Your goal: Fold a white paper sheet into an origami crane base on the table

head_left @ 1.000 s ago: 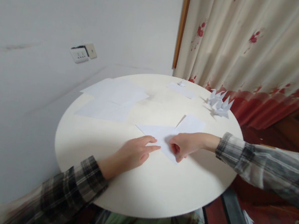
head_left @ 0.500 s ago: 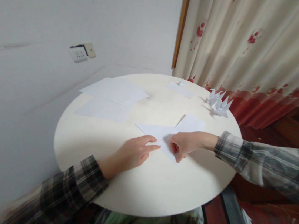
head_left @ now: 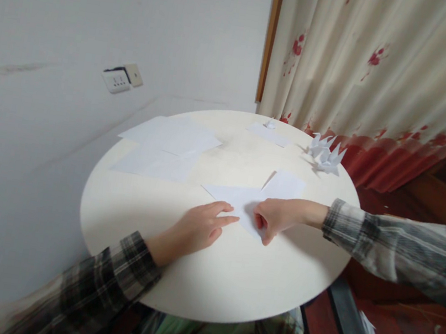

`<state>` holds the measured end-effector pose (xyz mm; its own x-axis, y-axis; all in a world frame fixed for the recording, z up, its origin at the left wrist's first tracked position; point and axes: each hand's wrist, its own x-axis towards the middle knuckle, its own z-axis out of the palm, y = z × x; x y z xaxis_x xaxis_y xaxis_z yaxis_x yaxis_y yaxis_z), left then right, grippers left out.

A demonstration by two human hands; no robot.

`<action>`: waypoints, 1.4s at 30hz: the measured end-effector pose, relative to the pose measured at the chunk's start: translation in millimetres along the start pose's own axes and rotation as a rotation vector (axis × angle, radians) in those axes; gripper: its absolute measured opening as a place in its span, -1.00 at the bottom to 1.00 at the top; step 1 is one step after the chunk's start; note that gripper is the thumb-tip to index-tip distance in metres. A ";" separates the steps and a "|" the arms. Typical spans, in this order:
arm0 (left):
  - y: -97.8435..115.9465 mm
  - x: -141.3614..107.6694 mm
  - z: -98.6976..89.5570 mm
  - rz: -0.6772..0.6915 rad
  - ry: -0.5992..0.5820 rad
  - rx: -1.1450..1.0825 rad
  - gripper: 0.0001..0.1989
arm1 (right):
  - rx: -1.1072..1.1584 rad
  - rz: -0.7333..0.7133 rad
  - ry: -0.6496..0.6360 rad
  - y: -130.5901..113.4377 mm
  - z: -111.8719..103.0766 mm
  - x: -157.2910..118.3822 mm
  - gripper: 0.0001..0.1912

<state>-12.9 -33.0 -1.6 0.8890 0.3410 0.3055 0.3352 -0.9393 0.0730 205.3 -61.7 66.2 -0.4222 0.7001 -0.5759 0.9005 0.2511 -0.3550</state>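
A white sheet of paper (head_left: pixel 232 193), folded to a slanted edge, lies before me on the round white table (head_left: pixel 204 292). My left hand (head_left: pixel 203 228) rests at its near left edge, fingers stretched out and apart, fingertips on the paper. On the paper's right part, my right hand (head_left: pixel 276 217) is closed like a fist, thumb pointing down at the near corner. Its curled fingers hide part of the sheet. Just beyond this hand a flat white piece of paper (head_left: pixel 286 183) extends.
Several loose white sheets (head_left: pixel 169 134) lie at the table's left. Folded paper cranes (head_left: pixel 327 155) stand near the right rim. At the back, a small folded paper piece (head_left: pixel 270 123) sits by another sheet (head_left: pixel 267 134). A wall (head_left: pixel 39 162) borders the left, a curtain (head_left: pixel 346 68) the back.
My right hand has shifted slightly toward me and to the right, along the near edge of the paper. The left hand stays in place.
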 end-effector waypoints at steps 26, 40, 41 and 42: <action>-2.6 -0.9 1.2 -0.005 -0.005 0.003 -0.49 | -0.081 0.021 -0.016 -0.6 2.5 4.5 -0.64; -3.4 -0.2 2.6 0.011 -0.005 0.016 -0.49 | -0.133 0.040 -0.048 -7.7 0.0 1.1 -0.65; -3.4 -0.1 2.6 0.010 -0.006 0.020 -0.48 | -0.141 0.043 -0.049 -9.0 -0.3 0.5 -0.64; -3.4 0.0 2.6 0.009 -0.007 0.024 -0.48 | -0.150 0.048 -0.050 -10.2 -0.5 -0.1 -0.64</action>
<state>-13.2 -29.6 -4.3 0.8942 0.3324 0.2997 0.3341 -0.9413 0.0471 196.2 -64.0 70.2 -0.3799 0.6803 -0.6269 0.9235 0.3176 -0.2150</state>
